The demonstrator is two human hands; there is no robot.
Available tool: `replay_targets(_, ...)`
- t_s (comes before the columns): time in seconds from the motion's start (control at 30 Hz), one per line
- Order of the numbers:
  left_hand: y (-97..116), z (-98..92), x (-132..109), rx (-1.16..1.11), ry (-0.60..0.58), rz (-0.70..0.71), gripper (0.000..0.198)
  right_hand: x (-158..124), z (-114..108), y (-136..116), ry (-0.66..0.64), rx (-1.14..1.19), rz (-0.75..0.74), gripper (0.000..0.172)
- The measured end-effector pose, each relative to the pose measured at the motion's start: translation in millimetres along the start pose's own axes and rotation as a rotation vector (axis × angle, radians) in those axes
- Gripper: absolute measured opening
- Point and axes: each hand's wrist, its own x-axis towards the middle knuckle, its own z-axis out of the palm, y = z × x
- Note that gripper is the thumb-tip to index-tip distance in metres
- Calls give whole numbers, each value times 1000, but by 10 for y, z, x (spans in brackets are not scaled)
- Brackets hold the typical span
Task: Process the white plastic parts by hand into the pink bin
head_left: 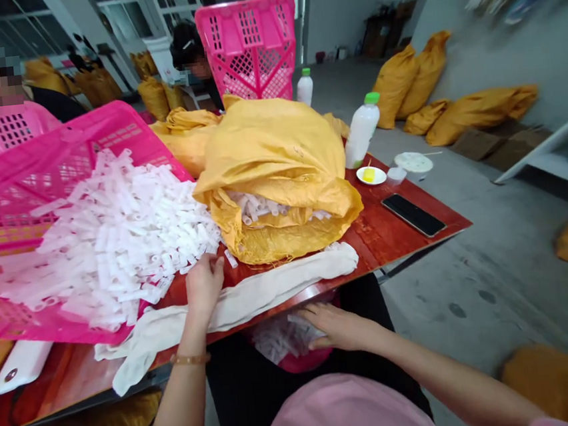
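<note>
The left hand (pixel 205 287) is half-curled against the heap of white plastic tubes (pixel 126 238), its grip unclear; the heap fills one tilted pink basket (pixel 143 136). The right hand (pixel 338 326) lies open on more tubes (pixel 283 337) below the red table's (pixel 397 235) near edge. One yellow sack (pixel 272 167) adjoins the heap; two bottles (pixel 362 130) and one phone (pixel 413 214) stand farther right.

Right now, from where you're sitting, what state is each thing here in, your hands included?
left hand, fingers curled onto the edge of the white plastic pieces
right hand, open, resting on white pieces in a pink container
pink plastic basket, tilted, holding the heap
yellow woven sack, open, white tubes showing at its mouth
plastic bottle, upright, green cap on
smartphone, lying flat, screen dark
white cloth, lying along the table edge
</note>
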Motion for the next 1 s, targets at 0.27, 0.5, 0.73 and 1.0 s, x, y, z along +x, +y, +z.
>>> replay_targets(0.27, -70, 382, 167, 61, 20, 64, 21, 1416, -1308, -3, 451, -361, 47, 31)
replay_targets(0.5, -268, 210, -105, -129, 24, 126, 10, 2382, -1372, 141, 288, -493, -144, 26)
replay_targets(0.73, -108, -129, -640, -473, 24, 135, 35, 1793, -1417, 187, 418, -344, -323, 18)
replay_targets(1.0, 369, -226, -1066, -520, -90, 98, 37, 558, -557, -186, 361, 860, -50, 31)
